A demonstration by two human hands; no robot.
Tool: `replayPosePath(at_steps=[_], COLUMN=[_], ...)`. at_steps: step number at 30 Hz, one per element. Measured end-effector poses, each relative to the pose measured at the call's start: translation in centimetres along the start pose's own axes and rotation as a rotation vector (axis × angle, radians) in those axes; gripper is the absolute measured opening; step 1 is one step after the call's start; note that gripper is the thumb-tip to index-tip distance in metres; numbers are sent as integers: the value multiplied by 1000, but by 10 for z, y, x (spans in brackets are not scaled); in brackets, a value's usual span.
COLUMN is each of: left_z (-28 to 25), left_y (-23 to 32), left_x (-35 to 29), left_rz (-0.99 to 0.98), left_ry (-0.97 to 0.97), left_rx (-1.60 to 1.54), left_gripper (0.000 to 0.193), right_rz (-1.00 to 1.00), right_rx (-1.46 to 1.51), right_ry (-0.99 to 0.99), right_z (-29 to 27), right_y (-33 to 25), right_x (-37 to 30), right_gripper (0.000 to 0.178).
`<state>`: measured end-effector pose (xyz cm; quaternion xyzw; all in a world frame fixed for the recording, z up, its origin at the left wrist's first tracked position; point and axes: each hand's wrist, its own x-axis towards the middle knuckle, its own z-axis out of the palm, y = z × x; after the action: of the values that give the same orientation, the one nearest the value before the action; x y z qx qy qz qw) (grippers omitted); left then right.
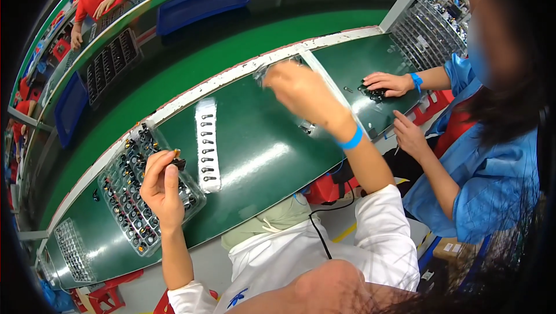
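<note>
My left hand [159,192] is raised over a clear plastic tray [197,197] and pinches a small black part [178,164] with an orange-gold bit at its top. Several small black, red and orange parts fill the tray's pockets. Right of it lies a white strip [208,110] with a row of black, round-headed small parts along it. My right hand [304,97], with a blue wristband, is over the far side of the green table [249,157]. Motion smears its fingers, which are close to a clear plastic bag [262,73]; whether they hold anything cannot be made out.
A few small parts [307,128] lie beneath my right forearm. To the right, a co-worker's hand [388,84] rests on black parts. Another clear tray [72,250] is at the far left. A white ledge [231,76] borders the green belt [202,70]; blue trays [202,7] stand beyond.
</note>
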<state>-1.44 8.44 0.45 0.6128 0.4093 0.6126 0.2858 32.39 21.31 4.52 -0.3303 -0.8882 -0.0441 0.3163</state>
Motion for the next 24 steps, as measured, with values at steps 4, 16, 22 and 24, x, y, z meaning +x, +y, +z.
replayPosePath(at_steps=[4, 16, 22, 24], left_z=[-5, -9, -7, -8], left_y=[5, 0, 9, 11], left_x=[0, 8, 12, 15], left_rz=[5, 58, 136, 139], left_ry=[0, 263, 256, 255], left_rx=[14, -7, -51, -56], left_gripper=[23, 21, 20, 20], right_rz=[95, -87, -112, -125], right_rx=[-47, 201, 273, 288], right_ry=[-246, -253, -287, -322], right_z=[19, 81, 52, 44], right_y=[-24, -179, -169, -165], right_x=[-43, -50, -76, -87], right_gripper=[28, 51, 64, 64])
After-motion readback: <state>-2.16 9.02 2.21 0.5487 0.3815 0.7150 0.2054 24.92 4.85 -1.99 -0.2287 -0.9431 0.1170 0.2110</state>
